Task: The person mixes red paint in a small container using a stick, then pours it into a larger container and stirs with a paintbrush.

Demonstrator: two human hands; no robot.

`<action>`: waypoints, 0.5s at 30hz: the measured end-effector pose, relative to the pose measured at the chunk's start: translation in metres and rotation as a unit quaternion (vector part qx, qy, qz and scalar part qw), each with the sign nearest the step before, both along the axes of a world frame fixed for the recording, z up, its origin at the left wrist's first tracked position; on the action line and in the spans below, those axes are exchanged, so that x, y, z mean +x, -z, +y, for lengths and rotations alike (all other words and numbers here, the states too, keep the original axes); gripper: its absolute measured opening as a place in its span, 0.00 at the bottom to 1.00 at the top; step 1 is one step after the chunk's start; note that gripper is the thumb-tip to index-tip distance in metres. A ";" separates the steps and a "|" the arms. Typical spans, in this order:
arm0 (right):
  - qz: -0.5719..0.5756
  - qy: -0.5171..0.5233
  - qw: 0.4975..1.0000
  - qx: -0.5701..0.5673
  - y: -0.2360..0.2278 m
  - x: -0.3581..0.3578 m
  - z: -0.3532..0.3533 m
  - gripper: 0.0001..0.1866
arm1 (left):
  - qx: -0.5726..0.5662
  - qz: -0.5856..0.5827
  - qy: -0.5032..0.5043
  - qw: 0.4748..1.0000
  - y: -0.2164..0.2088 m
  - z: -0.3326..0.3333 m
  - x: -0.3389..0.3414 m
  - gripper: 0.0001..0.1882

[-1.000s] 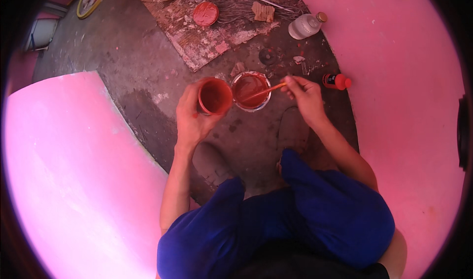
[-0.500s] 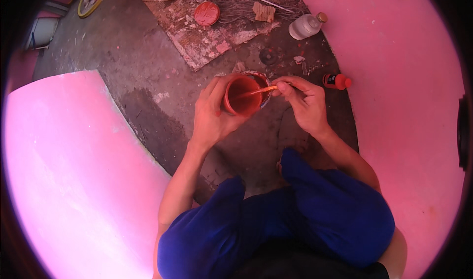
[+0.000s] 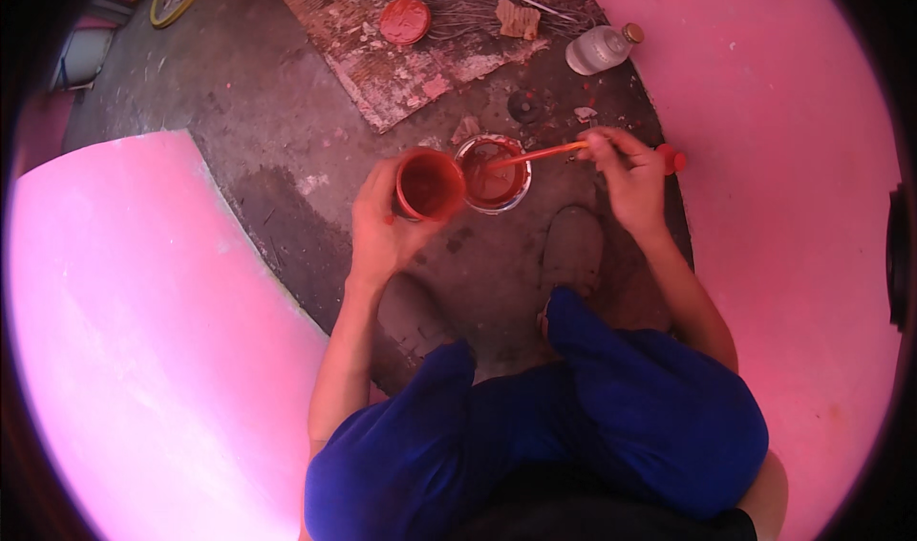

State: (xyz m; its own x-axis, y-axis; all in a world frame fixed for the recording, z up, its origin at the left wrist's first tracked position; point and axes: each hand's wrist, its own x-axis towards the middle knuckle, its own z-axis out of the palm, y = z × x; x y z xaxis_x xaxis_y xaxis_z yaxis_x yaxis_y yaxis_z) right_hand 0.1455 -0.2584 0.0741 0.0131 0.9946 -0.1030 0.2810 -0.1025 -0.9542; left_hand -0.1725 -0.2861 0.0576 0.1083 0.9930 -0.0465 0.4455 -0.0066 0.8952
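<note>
The small orange cup (image 3: 429, 184), wet with red paint inside, sits tilted in the left hand (image 3: 382, 231), fingers wrapped round its wall, touching the rim of the paint tin (image 3: 493, 173) on the concrete floor (image 3: 287, 111). It looks light, stiff and probably slippery (grip the dry outer wall). The right hand (image 3: 626, 173) pinches a thin brush (image 3: 535, 154) dipped into the tin.

Glossy wet red paint in the tin (image 3: 493, 173) between the hands, paint-smeared cup (image 3: 429, 185), thin wooden-looking stick (image 3: 540, 153), rough matt concrete floor (image 3: 277, 111), flaking board (image 3: 420, 54) beyond, smooth matt pink panels (image 3: 143, 331)
</note>
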 end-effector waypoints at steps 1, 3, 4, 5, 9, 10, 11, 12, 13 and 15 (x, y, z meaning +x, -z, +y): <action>-0.065 -0.053 0.995 0.044 0.001 -0.004 0.000 0.11 | -0.001 0.001 -0.002 1.000 0.000 0.001 -0.001 0.35; -0.155 -0.168 0.958 0.175 0.012 -0.010 0.000 0.10 | -0.002 0.003 -0.003 1.000 0.000 0.002 -0.002 0.36; -0.172 -0.198 0.946 0.190 0.019 -0.014 -0.003 0.10 | 0.003 0.012 0.000 1.000 -0.001 0.003 -0.001 0.36; -0.189 -0.229 0.933 0.205 0.025 -0.018 -0.006 0.10 | 0.008 0.021 0.003 1.000 -0.003 0.004 -0.001 0.36; -0.072 -0.107 0.992 0.010 0.038 -0.024 -0.019 0.11 | 0.029 0.050 0.009 0.998 -0.008 0.006 0.000 0.36; -0.016 -0.047 0.997 -0.061 0.037 -0.020 -0.017 0.12 | 0.035 0.046 0.012 0.998 -0.008 0.006 0.000 0.36; 0.040 0.013 0.991 -0.131 0.036 -0.013 -0.012 0.13 | 0.040 0.043 0.013 0.998 -0.007 0.006 0.000 0.36; 0.095 0.072 0.973 -0.199 0.033 -0.006 -0.010 0.13 | 0.044 0.039 0.015 0.998 -0.006 0.006 -0.001 0.36; 0.117 0.112 0.964 -0.212 0.028 -0.001 -0.009 0.17 | 0.041 0.036 0.014 0.998 -0.006 0.006 -0.001 0.36; 0.183 0.137 0.950 -0.214 0.015 0.006 -0.005 0.16 | 0.033 0.032 0.011 0.999 -0.006 0.006 0.001 0.35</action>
